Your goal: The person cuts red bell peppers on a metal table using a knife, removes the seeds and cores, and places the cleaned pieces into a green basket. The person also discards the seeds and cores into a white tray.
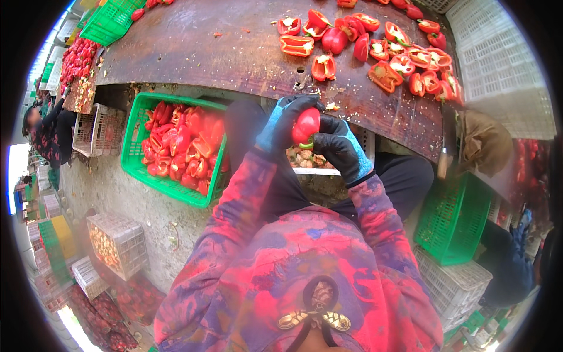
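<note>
A red bell pepper piece [306, 125] with a green stem is between my hands, above the table's near edge. Its skin faces me, so the inner side is hidden. My left hand [288, 121], in a black and blue work glove, grips it from the left and over the top. My right hand [338, 143], gloved alike, has its fingers against the right side near the stem. Beneath them, a white crate [317, 171] between my knees holds pepper cores and scraps. On the wooden table [189, 48] lie several halved red peppers [323, 67], some with pale seed cores showing.
A green crate [169, 192] of red pepper pieces stands at my left. At the table's right end is a wooden-handled knife [443, 163], beside a brown cloth [486, 141]. Another green crate [448, 220] stands at my right. A person [48, 132] sits at far left.
</note>
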The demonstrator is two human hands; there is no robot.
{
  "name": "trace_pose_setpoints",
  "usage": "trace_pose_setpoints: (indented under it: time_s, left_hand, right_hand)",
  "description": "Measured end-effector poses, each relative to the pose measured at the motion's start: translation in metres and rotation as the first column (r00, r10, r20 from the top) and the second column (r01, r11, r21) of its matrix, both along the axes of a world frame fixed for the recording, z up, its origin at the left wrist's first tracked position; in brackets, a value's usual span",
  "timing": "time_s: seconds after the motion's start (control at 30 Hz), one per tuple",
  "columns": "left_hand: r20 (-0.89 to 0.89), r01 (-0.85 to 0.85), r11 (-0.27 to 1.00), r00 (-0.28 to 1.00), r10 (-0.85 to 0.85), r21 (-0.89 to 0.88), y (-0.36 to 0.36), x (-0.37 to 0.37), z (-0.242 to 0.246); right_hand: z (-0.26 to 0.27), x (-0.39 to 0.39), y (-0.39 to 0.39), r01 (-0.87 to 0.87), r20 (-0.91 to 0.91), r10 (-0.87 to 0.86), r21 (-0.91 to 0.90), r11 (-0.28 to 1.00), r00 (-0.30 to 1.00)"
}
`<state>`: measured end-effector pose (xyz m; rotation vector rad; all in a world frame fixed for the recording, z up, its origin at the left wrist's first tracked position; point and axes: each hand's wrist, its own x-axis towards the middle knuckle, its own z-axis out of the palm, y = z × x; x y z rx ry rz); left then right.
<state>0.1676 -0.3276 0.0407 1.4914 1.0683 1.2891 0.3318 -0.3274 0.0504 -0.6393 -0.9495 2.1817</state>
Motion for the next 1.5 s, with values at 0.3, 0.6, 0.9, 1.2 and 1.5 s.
trace_pose_setpoints:
  time_s: [0.3, 0.6, 0.9, 1.2, 1.5]
  left_hand:
    - [0.201, -0.287, 0.822, 0.881, 0.428, -0.491, 0.009, 0.005, -0.011]
    - [-0.026, -0.41, 0.885, 0.909, 0.415, -0.219, -0.001, -0.085, -0.039]
    - [-0.72, -0.725, 0.47, -0.051, 0.692, 0.503, -0.052, -0.224, -0.015]
    - [-0.414, -0.575, 0.8, 0.695, 0.588, 0.17, 0.023, -0.094, -0.036]
    - [0.933, 0.607, 0.71, 0.255, 0.253, -0.358, 0.038, -0.005, -0.072]
  right_hand:
    - [-0.005, -0.001, 0.011, 0.03, 0.477, -0.568, 0.748, 0.663, 0.67]
    - [-0.044, 0.016, 0.025, -0.312, 0.642, -0.624, 0.765, 0.564, 0.445]
    - [-0.055, -0.021, 0.143, -0.411, 0.57, -0.788, 0.792, 0.452, 0.231]
    - [-0.064, -0.044, 0.157, -0.571, 0.776, -0.625, 0.477, 0.668, -0.082]
    - [-0.061, -0.02, 0.035, 0.104, 0.353, -0.341, 0.546, 0.831, 0.871]
